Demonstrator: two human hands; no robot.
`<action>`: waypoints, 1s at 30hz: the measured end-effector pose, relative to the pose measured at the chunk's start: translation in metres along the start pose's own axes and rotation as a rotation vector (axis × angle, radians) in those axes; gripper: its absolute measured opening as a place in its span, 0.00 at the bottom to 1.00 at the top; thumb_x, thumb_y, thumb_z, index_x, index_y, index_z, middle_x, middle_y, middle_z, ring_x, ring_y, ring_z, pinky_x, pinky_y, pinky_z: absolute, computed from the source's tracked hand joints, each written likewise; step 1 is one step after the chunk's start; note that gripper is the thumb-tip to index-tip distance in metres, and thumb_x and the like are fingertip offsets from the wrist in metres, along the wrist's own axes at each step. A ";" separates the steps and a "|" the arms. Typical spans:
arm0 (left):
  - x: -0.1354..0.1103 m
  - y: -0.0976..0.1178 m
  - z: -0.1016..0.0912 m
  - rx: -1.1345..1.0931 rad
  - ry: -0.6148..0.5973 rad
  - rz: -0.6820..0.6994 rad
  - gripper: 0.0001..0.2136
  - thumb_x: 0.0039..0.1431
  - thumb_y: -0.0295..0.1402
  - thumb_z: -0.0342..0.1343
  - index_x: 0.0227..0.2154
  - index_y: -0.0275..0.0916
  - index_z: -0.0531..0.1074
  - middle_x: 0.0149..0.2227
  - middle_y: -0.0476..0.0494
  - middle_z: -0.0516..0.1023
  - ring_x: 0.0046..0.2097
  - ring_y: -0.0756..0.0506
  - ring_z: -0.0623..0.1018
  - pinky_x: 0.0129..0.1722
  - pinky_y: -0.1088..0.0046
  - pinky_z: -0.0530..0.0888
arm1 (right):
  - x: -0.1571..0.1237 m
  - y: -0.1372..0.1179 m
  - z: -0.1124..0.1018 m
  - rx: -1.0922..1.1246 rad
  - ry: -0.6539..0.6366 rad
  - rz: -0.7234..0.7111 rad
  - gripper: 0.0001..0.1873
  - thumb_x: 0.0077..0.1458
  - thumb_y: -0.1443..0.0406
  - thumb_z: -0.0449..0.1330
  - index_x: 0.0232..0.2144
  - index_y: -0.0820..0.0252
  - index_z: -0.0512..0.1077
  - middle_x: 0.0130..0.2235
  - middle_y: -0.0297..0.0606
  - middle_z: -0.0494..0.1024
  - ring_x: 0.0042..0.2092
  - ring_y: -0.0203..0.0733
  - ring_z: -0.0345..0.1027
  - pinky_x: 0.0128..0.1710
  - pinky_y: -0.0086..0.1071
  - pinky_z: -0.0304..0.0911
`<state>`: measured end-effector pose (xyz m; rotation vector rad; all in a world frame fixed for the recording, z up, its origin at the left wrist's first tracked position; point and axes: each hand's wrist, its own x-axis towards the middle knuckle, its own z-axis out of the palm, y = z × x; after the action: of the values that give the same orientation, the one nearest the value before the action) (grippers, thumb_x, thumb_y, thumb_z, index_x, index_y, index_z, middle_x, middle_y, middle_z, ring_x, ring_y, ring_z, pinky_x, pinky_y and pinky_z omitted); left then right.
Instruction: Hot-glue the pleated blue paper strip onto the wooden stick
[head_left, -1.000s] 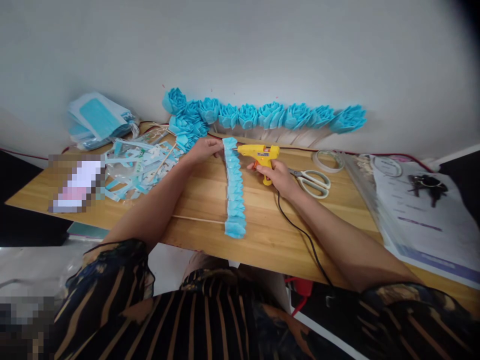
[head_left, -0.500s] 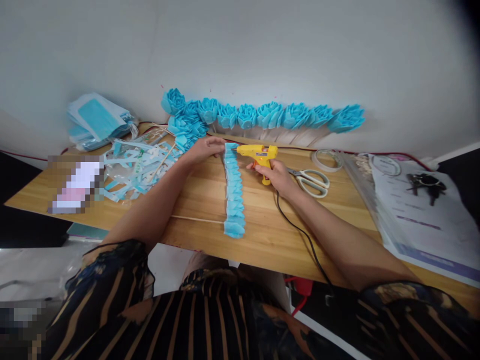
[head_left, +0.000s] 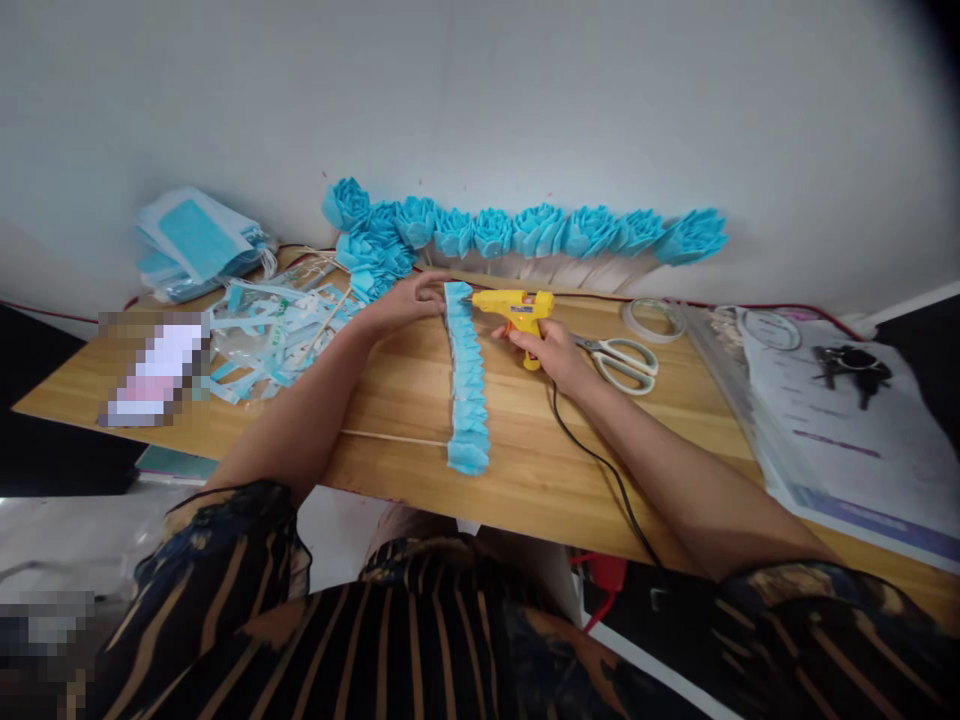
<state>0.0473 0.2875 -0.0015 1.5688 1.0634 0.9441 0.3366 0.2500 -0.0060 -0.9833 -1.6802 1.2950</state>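
Observation:
A long strip of folded blue petals [head_left: 466, 380] lies lengthwise on the wooden table [head_left: 525, 460], with a thin wooden stick [head_left: 390, 438] beside its near end. My left hand [head_left: 409, 297] pinches the strip's far end. My right hand [head_left: 551, 350] grips a yellow hot glue gun [head_left: 516, 305] by its handle, the nozzle pointing left and touching the strip's far end. The gun's black cord [head_left: 600, 465] runs back over the table edge.
A row of blue paper roses [head_left: 525, 232] leans against the wall. White-handled scissors [head_left: 622, 358] and a tape roll [head_left: 654, 318] lie right of the gun. Cut mask scraps [head_left: 277, 330] and a pack of blue masks [head_left: 196, 240] sit left. Papers with black keys [head_left: 847, 400] lie right.
Almost nothing has moved: both hands stay at the strip's far end, with the glue gun's nozzle kept against it. The view has shifted slightly.

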 end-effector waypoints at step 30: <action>0.002 0.000 0.010 -0.133 0.126 -0.042 0.29 0.51 0.32 0.67 0.57 0.36 0.69 0.33 0.46 0.80 0.31 0.45 0.81 0.35 0.68 0.77 | -0.005 -0.008 -0.003 -0.203 -0.077 -0.107 0.16 0.56 0.53 0.64 0.37 0.58 0.82 0.44 0.39 0.85 0.47 0.51 0.77 0.51 0.40 0.69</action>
<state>0.0576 0.2868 -0.0033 1.3878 1.0934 1.0749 0.3401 0.2450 0.0015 -0.9553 -1.9265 1.1208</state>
